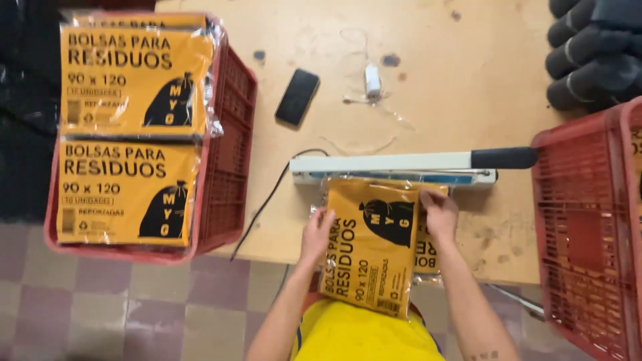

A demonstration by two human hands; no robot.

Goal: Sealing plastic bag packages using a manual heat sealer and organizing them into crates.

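hands (317, 234) (439, 212) on one yellow packet (371, 247)

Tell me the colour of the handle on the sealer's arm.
Black: the handle caps the pale arm of the heat sealer, clearest in the head view.

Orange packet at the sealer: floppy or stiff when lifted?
Probably floppy: the orange packet overhangs the table edge, held by both the left hand and right hand. Its clear glossy film looks slippery. Likely light, being flat.

The flat plastic-wrapped packet (371, 247) is orange-yellow with black print. The slatted plastic crates (231, 154) are red, and the floor tiles (134, 307) form a grey-and-mauve checker
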